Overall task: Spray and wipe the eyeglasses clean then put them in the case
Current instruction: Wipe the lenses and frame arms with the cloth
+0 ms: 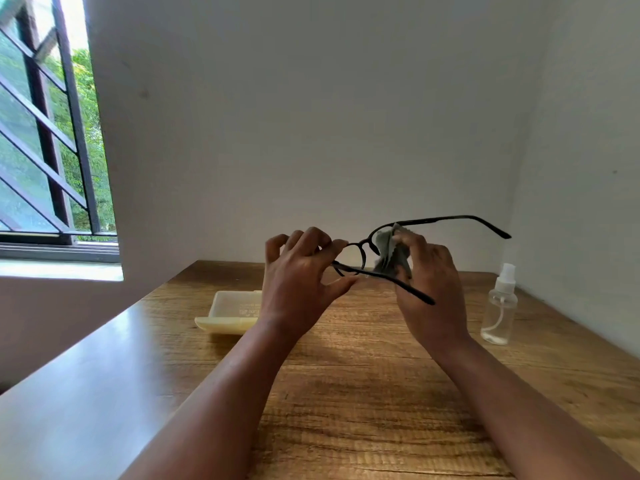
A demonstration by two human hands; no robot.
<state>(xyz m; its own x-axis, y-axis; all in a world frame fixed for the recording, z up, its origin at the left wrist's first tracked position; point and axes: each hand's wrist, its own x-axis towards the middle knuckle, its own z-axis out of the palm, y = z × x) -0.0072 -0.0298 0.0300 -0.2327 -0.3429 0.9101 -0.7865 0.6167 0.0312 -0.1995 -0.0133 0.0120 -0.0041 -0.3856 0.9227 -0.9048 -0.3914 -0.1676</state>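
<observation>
**Glasses held over the table, cloth on one lens**

A wooden table [346,393] with a strong grain fills the lower part of the head view, pushed into a corner of plain white wall [311,116]. A barred window [52,133] with green leaves beyond it stands off to the left, well away from the eyeglasses.

The black-framed eyeglasses [363,247] are held up in the air above the table, temples unfolded; one temple reaches away toward the right wall and the other slants down across the right palm. The left hand [301,271] grips the eyeglasses at the left lens rim, fingers curled over the top of the frame and the thumb stretched out beneath the nearer temple. The right hand [429,282] pinches a grey cloth [391,254] against the right lens, fingers folded round the bunched fabric, which covers most of that lens.

Below and to the left of the eyeglasses, a pale yellow case [228,311] lies flat on the table, partly hidden behind the left wrist; whether its lid is open cannot be told. To the right of the eyeglasses and lower, a clear spray bottle [500,306] stands upright on the table near the right wall, apart from both hands, its white nozzle on top.
</observation>
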